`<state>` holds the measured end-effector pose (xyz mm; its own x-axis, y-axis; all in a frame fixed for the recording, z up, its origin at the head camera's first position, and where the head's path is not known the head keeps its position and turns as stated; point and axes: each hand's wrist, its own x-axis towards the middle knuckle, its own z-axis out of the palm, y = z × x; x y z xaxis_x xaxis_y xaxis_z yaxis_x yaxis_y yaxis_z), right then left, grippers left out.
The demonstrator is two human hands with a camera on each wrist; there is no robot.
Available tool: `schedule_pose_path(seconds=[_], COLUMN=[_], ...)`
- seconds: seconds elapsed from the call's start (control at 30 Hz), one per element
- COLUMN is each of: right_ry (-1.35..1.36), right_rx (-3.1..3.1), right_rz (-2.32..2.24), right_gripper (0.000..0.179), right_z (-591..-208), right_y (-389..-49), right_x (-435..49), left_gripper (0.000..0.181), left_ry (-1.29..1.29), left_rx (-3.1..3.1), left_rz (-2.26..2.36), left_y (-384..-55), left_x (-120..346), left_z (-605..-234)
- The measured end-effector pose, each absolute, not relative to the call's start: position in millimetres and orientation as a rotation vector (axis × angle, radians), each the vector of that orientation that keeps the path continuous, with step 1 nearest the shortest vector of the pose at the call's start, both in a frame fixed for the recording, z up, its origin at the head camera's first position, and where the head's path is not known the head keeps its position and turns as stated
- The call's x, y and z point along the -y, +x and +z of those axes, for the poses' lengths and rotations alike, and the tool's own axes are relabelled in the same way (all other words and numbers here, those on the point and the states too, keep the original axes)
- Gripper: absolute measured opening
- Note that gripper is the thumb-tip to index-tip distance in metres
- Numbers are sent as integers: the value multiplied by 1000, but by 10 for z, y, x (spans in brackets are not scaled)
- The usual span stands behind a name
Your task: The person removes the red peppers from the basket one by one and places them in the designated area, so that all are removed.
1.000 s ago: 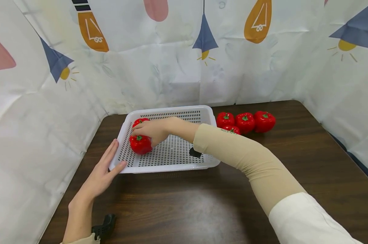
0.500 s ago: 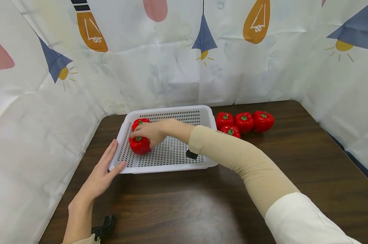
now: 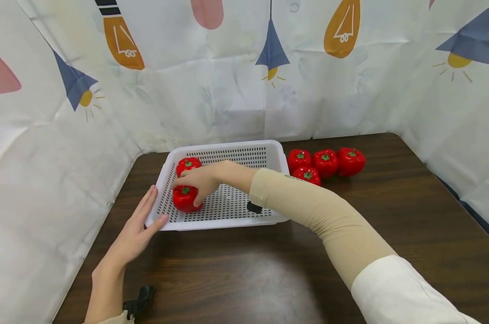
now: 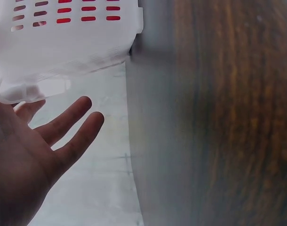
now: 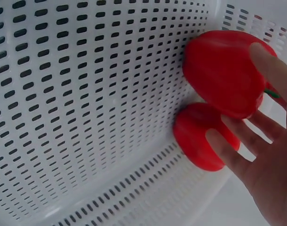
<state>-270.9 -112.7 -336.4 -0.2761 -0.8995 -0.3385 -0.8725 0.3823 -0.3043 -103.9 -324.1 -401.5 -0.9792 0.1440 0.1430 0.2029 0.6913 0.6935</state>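
Note:
A white perforated basket [image 3: 224, 223] holds two red bell peppers at its left end. My right hand [image 3: 207, 177] reaches in from above and grips the nearer bell pepper [image 3: 183, 202]. The right wrist view has the thumb on one side of that pepper [image 5: 223, 70] and fingers on the other, between it and the farther bell pepper [image 5: 197, 141]. That second pepper [image 3: 187, 165] sits just behind the hand. With straight, spread fingers, my left hand [image 3: 132, 236] touches the basket's left edge; the left wrist view shows this hand [image 4: 30, 150] beside the basket's outer wall.
Several more red bell peppers [image 3: 325, 163] cluster on the dark wooden table [image 3: 236, 274], right of the basket. A white cloth [image 3: 228, 108] printed with lamps and bulbs hangs behind and at both sides.
The nearer pepper has shifted slightly toward the basket's front side with my right hand. More of the farther pepper is now visible. My left hand has stayed in place.

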Motion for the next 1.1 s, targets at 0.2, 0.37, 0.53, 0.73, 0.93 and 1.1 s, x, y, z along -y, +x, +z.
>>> schedule_pose_path(seconds=[0.2,0.37,0.53,0.73,0.93,1.1], right_ry=[-1489,-1475,-1487,-1551,-1646,-1711], right_rx=[-2194,-2193,-2154,-2110,-2126,-2143], right_rz=[-21,46,36,-17,-42,-100], right_gripper=[82,83,83,77,80,79], right_z=[-3366,-3335,-3307,-3234,-3143,-3078], right_y=[-2671,-2650,-2656,-2663,-2622,-2575], right_x=[1133,1108,1011,834,632,425], left_gripper=[84,85,85,85,85,86], left_ry=[-294,-274,-267,-285,-299,-284], left_rx=[2814,2818,2826,2817,2811,2819], left_rz=[-1175,-1180,-1170,-1171,-1168,-1175], left_y=[-1037,-1026,-1026,-1032,-1018,-1008], left_x=[3232,3227,3229,3232,3243,3235], left_z=[-3998,-4000,-4009,-4015,-4013,-4016])
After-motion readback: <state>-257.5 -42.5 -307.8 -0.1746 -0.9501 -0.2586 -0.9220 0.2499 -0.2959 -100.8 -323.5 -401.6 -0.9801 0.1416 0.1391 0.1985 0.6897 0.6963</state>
